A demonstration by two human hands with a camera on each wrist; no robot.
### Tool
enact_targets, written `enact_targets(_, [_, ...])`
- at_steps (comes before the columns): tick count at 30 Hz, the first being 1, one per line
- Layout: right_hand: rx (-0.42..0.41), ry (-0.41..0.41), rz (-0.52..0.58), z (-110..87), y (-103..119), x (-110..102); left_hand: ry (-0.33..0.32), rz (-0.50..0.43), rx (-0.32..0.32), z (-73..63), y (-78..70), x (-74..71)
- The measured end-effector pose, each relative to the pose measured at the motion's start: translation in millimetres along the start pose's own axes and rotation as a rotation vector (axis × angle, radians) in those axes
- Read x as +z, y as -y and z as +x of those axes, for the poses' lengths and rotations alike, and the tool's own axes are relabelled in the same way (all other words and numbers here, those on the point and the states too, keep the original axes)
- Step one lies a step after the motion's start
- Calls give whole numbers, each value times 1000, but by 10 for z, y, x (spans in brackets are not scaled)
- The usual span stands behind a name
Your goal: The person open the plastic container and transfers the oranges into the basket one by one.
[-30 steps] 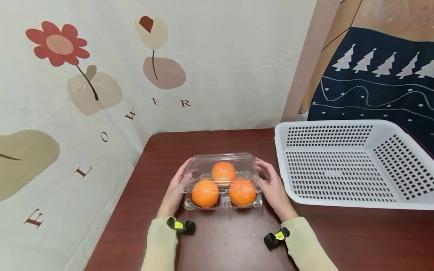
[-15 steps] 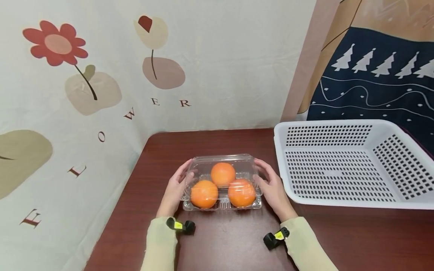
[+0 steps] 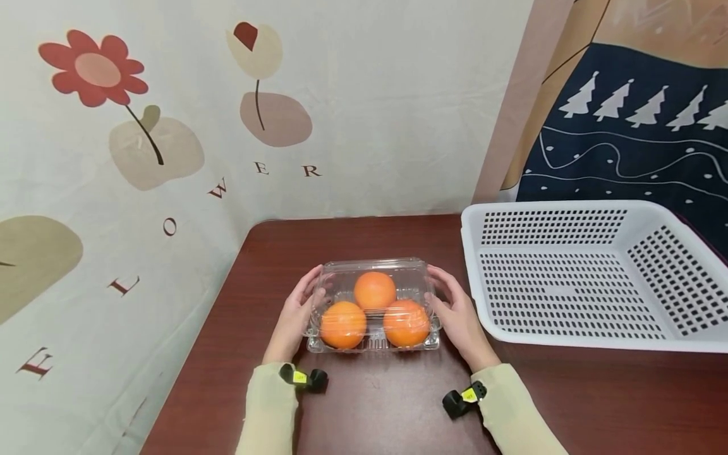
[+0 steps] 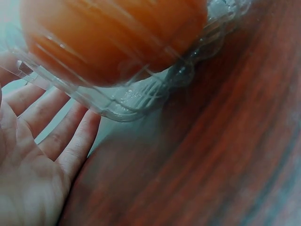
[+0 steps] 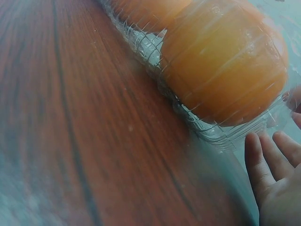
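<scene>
A clear plastic clamshell box (image 3: 370,341) with a ribbed base stands on the table, its lid (image 3: 335,272) down over the fruit. Inside sit three oranges, a back orange (image 3: 375,291), a left orange (image 3: 344,325) and a right orange (image 3: 406,323). My left hand (image 3: 292,316) holds the box's left end, with the thumb toward the front and the fingers behind. At the opposite end, my right hand (image 3: 457,316) holds it the same way. Fingertips (image 4: 89,115) meet the box edge in the left wrist view; in the right wrist view, the right fingertips (image 5: 252,139) are close beside it.
A large white plastic basket (image 3: 560,338) with a perforated floor and walls stands to the right of the right hand. Dark red wood-grain table (image 3: 375,404) surrounds the box. Behind it hangs a pale flower-printed cloth (image 3: 392,126).
The lid's left edge has come down slightly since a second ago. Both hands stay at the ends of the box, almost unmoved, and the oranges keep their places.
</scene>
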State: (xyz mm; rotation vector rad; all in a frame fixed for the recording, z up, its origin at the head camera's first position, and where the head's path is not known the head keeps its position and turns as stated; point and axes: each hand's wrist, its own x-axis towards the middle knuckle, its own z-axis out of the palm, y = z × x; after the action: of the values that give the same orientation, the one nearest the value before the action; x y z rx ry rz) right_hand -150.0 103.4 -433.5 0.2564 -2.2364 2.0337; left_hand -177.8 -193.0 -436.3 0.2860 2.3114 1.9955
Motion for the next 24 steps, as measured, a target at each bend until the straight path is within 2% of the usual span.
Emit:
enact_targets(5, [6,6,-1,19,-78,-12,0,13,-2,-30,-67,19])
enact_targets(13, [-23,9,10,55,-302,-43,-1,14,-9,-25,-85,43])
enact_targets(18, [-32,5,24,52,-316,-47,-3,17,-23,-25,-89,50])
enact_targets(24, [3,-3,53,61,-276,-28,-16,32,-10,-35,-85,34])
